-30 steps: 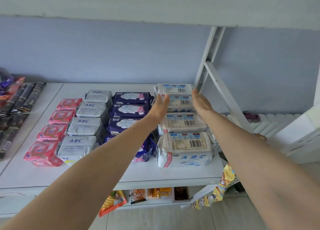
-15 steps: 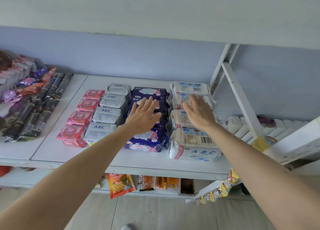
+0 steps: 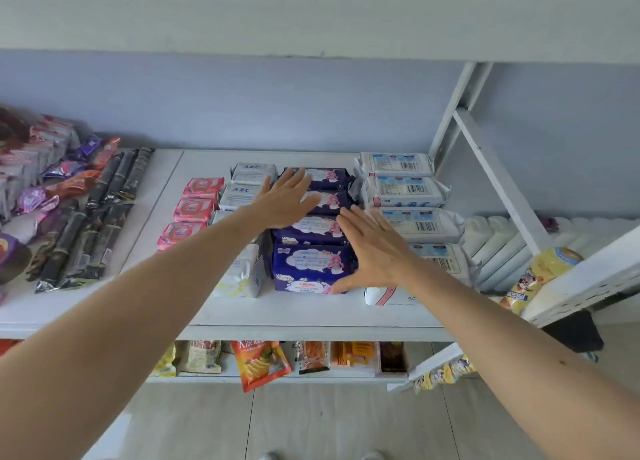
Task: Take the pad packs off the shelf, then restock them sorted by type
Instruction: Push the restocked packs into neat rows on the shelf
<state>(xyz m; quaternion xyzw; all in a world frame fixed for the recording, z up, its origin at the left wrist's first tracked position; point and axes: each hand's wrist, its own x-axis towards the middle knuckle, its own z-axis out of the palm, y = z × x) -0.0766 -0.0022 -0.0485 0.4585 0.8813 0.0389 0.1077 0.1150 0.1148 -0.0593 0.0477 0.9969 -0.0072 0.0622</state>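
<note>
Both hands have shifted left: left hand [image 3: 287,200] and right hand [image 3: 375,252] spread flat, seemingly flanking navy packs [image 3: 311,231].

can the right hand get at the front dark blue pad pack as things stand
Probably yes. The right hand is open, its thumb already at the right edge of the front dark blue pack, and nothing lies on top of that pack. The white pack row alongside leaves only a tight gap.

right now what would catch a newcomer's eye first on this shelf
Two bare hands, the left hand and right hand, spread open with fingers splayed over the dark purple pad packs mid-shelf. Around them run neat columns: pink packs left, white barcode packs right.
</note>
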